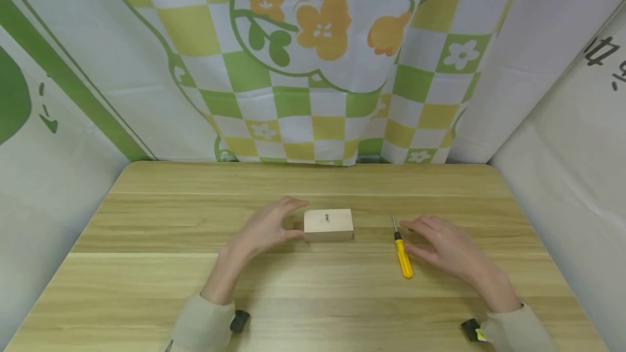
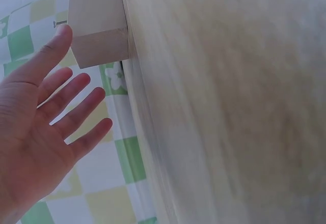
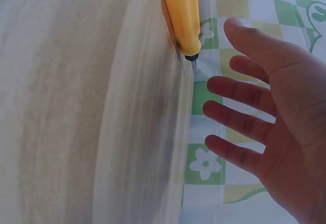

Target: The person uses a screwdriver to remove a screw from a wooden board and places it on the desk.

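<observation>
A pale wooden block [image 1: 329,225] lies on the table, a small screw [image 1: 327,217] standing up from its top face. At the block's left end is my left hand [image 1: 266,227], thumb and fingers spread; in the left wrist view the hand [image 2: 46,117] looks apart from the block [image 2: 99,25]. Right of the block lies a screwdriver [image 1: 403,259] with a yellow handle, its metal tip pointing away from me. My right hand [image 1: 447,246] hovers just right of it, fingers extended. The right wrist view shows nothing in that hand [image 3: 275,117], beside the yellow screwdriver [image 3: 183,18].
The wood-grain table [image 1: 313,297] runs back to a hanging cloth [image 1: 293,113] with green and yellow checks and flowers. White cloth walls [image 1: 577,167] stand at both sides. Dark wrist-worn devices [image 1: 239,321] show at both cuffs.
</observation>
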Tool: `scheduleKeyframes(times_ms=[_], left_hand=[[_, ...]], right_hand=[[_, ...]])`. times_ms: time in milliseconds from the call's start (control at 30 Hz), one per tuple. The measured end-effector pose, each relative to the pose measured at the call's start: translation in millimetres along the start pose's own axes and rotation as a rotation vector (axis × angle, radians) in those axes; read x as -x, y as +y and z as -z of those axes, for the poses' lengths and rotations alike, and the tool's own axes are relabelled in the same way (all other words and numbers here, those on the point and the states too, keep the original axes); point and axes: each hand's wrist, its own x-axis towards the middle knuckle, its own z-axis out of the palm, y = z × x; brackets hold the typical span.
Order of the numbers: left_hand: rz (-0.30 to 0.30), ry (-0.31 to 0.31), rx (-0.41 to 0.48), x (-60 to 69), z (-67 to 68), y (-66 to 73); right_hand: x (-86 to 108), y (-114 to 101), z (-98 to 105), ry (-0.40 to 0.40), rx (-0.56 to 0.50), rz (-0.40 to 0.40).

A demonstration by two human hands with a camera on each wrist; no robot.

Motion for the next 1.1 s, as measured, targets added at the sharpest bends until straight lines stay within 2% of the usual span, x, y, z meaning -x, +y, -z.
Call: scheduleKeyframes(times_ms=[300,533,933,1100], left_hand=[[0.013,-0.040,0.041,-4.3,-1.9,-2.5],[0.013,-0.062,0.011,-8.3,-4.1,-0.7],[0.090,-0.062,-0.024,-11.9,-5.7,10.8],[0.133,-0.073,0.024,-11.1,-5.5,12.1]], right_hand=[[2.8,-1,1,-0.035,-0.006,-0.001],[4.3,0,0,-0.058,-0.007,0.002],[5.5,0,0,-0.095,-0.040,0.021],[7.0,-2,1,-0.120,-0.050,0.023]])
